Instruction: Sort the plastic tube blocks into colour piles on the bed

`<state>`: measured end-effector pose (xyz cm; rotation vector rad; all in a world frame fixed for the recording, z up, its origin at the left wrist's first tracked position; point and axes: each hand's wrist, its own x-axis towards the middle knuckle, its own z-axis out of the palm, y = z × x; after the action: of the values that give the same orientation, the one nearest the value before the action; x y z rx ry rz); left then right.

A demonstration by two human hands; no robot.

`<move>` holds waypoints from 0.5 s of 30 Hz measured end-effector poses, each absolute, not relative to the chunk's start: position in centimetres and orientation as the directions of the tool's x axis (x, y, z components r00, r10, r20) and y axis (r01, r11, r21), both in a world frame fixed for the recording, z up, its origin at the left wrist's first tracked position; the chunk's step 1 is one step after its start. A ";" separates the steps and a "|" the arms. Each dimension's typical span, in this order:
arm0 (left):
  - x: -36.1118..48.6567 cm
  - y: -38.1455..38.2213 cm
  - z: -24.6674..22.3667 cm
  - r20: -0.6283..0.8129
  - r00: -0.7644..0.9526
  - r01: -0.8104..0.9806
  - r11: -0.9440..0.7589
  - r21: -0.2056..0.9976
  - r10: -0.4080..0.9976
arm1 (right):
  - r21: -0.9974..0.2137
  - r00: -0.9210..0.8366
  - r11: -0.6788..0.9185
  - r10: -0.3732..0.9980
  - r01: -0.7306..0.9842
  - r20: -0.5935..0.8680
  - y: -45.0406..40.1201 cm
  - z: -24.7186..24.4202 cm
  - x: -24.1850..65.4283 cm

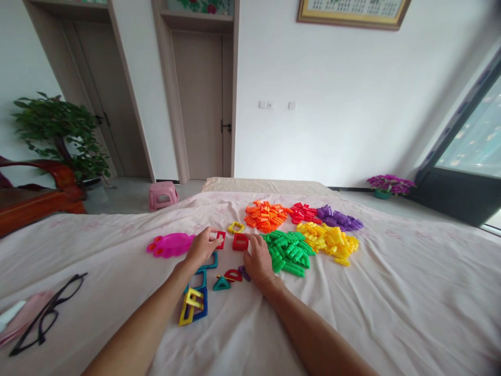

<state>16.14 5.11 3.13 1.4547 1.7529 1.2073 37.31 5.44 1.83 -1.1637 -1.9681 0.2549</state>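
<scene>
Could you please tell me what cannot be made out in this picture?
All in the head view:
Framed picture: top cut off by the upper edge, writing too small.
Pink item: cut off by the left edge.
Magenta piece: right end hidden by the left hand.
Right hand: its hold on the red piece, too small to tell.

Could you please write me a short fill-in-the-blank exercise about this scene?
1. The left hand holds a small frame coloured ____.
2. The pile of plastic pieces nearest to the right hand is ____.
3. The black-framed eyeglasses lie on the cloth toward the ____ side of the picture.
4. The stool on the floor is ____.

Missing words: red; green; left; pink.
</scene>
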 end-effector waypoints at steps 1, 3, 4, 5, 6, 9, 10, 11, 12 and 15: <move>16.5 5.6 3.2 0.123 -0.259 0.495 0.022 0.869 0.958 | -0.531 -0.247 0.558 0.801 0.638 0.545 5.4 1.8 37.3; 17.0 6.4 3.1 0.127 -0.267 0.566 0.049 0.823 0.955 | -0.523 -0.254 0.566 0.794 0.637 0.552 5.4 1.7 37.3; 17.2 6.7 3.1 0.134 -0.271 0.600 0.058 0.798 0.953 | -0.519 -0.256 0.569 0.792 0.638 0.554 5.4 1.7 37.3; 17.3 6.9 3.0 0.143 -0.272 0.632 0.064 0.772 0.952 | -0.515 -0.258 0.571 0.790 0.640 0.556 5.4 1.7 37.3; 17.3 6.9 3.1 0.153 -0.268 0.661 0.066 0.748 0.951 | -0.512 -0.258 0.572 0.789 0.641 0.558 5.3 1.8 37.4; 16.9 6.7 3.5 0.170 -0.246 0.725 0.065 0.685 0.954 | -0.505 -0.267 0.588 0.777 0.631 0.571 5.1 2.3 37.6; 16.6 6.4 3.7 0.172 -0.242 0.739 0.066 0.671 0.955 | -0.501 -0.285 0.604 0.768 0.620 0.573 4.9 2.5 37.6; 16.3 6.1 3.9 0.174 -0.241 0.747 0.068 0.661 0.955 | -0.493 -0.321 0.628 0.756 0.603 0.570 4.7 2.7 37.6; 15.9 5.6 4.2 0.176 -0.242 0.752 0.070 0.655 0.954 | -0.479 -0.376 0.659 0.738 0.580 0.560 4.5 2.9 37.7; 14.7 4.0 4.7 0.184 -0.224 0.741 0.045 0.670 0.957 | -0.424 -0.573 0.768 0.640 0.480 0.511 3.9 3.4 37.6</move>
<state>14.69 4.04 4.67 1.7215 2.0147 0.9691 37.64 3.87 3.40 -0.8320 -2.2931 0.3128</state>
